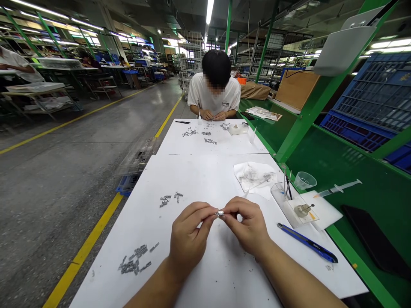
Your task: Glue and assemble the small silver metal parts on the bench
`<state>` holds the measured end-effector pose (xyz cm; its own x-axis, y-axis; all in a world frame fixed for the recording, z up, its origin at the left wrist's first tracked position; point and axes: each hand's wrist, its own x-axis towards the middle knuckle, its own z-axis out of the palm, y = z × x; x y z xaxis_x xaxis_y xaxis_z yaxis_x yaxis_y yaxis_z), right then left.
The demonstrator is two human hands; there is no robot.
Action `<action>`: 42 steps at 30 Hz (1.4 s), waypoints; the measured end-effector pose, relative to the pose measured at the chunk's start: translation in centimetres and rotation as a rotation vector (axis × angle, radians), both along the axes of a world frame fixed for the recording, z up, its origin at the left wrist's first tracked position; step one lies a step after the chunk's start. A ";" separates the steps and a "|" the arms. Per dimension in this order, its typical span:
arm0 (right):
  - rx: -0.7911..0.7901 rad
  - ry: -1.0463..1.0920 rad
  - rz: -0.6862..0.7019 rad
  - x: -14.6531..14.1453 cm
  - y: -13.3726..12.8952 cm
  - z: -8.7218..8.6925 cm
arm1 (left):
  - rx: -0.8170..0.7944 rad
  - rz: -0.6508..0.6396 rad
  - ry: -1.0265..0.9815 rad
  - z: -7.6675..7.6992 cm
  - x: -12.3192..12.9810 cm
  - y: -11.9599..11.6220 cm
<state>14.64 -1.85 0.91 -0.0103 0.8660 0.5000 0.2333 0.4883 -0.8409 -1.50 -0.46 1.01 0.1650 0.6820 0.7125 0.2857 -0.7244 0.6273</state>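
Between my two hands is a small silvery metal part, pinched from both sides above the white table. The thumb and forefinger of my left hand close on its left end. My right hand grips the right end the same way. Fingertips hide much of the part, so its exact kind is unclear. A loose pile of similar small metal parts lies left of my left forearm. Farther up the table sits a smaller group of metal parts.
At right lie a blue utility knife, a clear holder with tweezers, a small brass-coloured pot, a syringe, a plastic cup and a dark phone-like slab. A stained white cloth lies ahead. Opposite sits a co-worker.
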 end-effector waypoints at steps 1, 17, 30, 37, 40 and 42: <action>0.005 0.000 -0.001 0.0 0.0 0.0 | 0.001 0.000 0.001 0.0 0.0 0.0; -0.004 -0.030 -0.053 0.2 -0.1 -0.2 | 0.067 0.082 -0.005 -0.2 -0.1 0.0; 0.017 -0.022 -0.016 0.0 0.2 -0.3 | 0.020 0.057 0.001 -0.4 0.1 0.1; -0.018 -0.019 -0.016 0.0 0.1 -0.1 | 0.000 0.074 -0.006 -0.6 0.1 0.1; -0.032 -0.014 -0.013 0.0 0.0 -0.1 | 0.017 0.080 -0.011 -0.7 0.1 0.1; -0.039 -0.016 -0.013 0.0 0.0 -0.1 | 0.016 0.082 -0.005 -0.8 0.1 0.1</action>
